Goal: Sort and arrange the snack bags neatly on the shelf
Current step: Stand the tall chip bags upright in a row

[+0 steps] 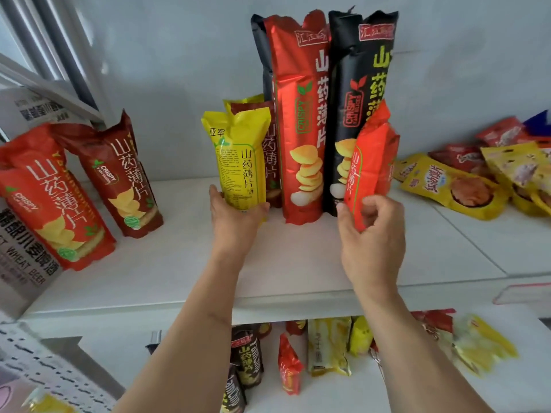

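White shelf (298, 263) | left hand (235, 216) grips upright yellow bag (241, 162) | right hand (372, 234) grips upright orange bag (372, 162)

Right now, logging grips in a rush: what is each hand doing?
Left hand: closed around the base of the yellow bag.
Right hand: closed on the orange bag.

"CRISPY" on the tall red bag (301, 120); "WHEAT BEER" on the left carton (21, 263).

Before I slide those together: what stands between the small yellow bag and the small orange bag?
In the head view, the tall red bag and tall black bag stand between the small yellow bag and small orange bag.
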The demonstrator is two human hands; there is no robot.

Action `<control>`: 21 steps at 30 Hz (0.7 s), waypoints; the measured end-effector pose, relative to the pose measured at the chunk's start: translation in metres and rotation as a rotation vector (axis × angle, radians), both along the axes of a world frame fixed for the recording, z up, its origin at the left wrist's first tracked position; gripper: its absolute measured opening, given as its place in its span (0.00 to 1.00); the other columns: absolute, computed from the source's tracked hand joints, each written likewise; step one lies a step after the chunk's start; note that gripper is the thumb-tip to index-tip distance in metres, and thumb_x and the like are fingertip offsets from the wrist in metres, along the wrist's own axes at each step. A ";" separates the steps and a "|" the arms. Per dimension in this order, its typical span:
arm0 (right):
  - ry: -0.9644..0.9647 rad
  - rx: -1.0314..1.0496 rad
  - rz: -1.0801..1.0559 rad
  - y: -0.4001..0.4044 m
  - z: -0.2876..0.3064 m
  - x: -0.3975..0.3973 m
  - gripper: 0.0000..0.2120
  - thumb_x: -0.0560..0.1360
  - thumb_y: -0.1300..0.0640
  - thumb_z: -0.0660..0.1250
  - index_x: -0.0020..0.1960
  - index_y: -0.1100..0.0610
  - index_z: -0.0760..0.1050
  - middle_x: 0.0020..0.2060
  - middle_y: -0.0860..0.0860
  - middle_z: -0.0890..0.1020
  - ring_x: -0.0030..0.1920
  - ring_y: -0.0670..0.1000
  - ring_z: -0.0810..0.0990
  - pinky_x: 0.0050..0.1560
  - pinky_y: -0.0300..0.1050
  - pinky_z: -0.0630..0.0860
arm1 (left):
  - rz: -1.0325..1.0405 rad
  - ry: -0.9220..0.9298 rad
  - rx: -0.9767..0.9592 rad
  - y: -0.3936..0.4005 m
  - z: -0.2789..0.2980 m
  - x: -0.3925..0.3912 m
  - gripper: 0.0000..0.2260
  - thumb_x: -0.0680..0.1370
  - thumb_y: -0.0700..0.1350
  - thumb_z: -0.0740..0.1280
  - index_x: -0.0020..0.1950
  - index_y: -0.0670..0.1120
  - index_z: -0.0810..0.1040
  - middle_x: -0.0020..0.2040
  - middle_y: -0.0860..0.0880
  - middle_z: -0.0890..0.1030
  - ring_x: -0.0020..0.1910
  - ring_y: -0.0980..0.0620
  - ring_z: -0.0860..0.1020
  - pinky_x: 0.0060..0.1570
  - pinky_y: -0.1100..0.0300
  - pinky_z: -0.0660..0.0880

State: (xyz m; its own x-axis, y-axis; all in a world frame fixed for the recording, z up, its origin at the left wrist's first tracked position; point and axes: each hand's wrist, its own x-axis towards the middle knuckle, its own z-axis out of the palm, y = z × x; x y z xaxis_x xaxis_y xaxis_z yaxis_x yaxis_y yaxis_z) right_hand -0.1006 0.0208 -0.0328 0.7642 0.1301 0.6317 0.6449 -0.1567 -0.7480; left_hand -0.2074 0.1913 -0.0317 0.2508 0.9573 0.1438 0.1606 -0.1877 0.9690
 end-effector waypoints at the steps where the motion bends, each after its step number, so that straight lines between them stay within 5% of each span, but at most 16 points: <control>1: 0.028 0.040 -0.030 -0.002 -0.002 0.004 0.19 0.72 0.47 0.72 0.56 0.58 0.72 0.49 0.46 0.71 0.51 0.54 0.76 0.47 0.45 0.72 | 0.005 0.014 0.002 -0.003 0.000 0.001 0.54 0.61 0.56 0.78 0.79 0.52 0.52 0.69 0.49 0.69 0.69 0.44 0.72 0.66 0.41 0.73; 4: 0.086 0.084 -0.066 -0.006 -0.005 0.014 0.30 0.70 0.46 0.73 0.65 0.59 0.67 0.60 0.54 0.70 0.63 0.57 0.70 0.60 0.57 0.73 | 0.024 0.050 0.009 -0.009 0.000 0.006 0.51 0.69 0.49 0.79 0.82 0.49 0.50 0.73 0.46 0.64 0.71 0.43 0.69 0.67 0.41 0.72; 8: 0.226 -0.051 0.076 -0.003 -0.004 0.022 0.45 0.73 0.47 0.72 0.79 0.58 0.50 0.76 0.57 0.60 0.75 0.56 0.58 0.73 0.54 0.59 | 0.006 -0.010 0.024 -0.011 0.006 0.011 0.50 0.69 0.46 0.80 0.82 0.49 0.51 0.77 0.48 0.63 0.73 0.45 0.68 0.69 0.43 0.71; 11: 0.228 -0.127 0.124 -0.001 -0.006 0.025 0.45 0.73 0.48 0.71 0.80 0.56 0.46 0.74 0.55 0.66 0.72 0.57 0.65 0.71 0.57 0.64 | -0.036 -0.039 0.024 -0.012 0.012 0.013 0.48 0.68 0.43 0.79 0.80 0.49 0.55 0.69 0.49 0.74 0.65 0.46 0.76 0.64 0.42 0.76; 16: 0.197 -0.235 0.139 -0.004 -0.006 0.023 0.42 0.73 0.48 0.70 0.78 0.54 0.51 0.69 0.55 0.68 0.69 0.56 0.66 0.68 0.57 0.68 | 0.012 -0.033 0.103 -0.015 0.007 0.007 0.46 0.56 0.56 0.78 0.72 0.53 0.66 0.64 0.47 0.75 0.59 0.45 0.78 0.57 0.43 0.80; 21: 0.164 -0.280 0.185 -0.002 -0.006 0.020 0.42 0.70 0.44 0.72 0.77 0.54 0.56 0.68 0.54 0.68 0.68 0.56 0.65 0.66 0.56 0.69 | -0.078 -0.074 0.045 -0.023 0.004 -0.015 0.42 0.71 0.39 0.78 0.78 0.51 0.58 0.64 0.50 0.75 0.57 0.48 0.79 0.54 0.48 0.79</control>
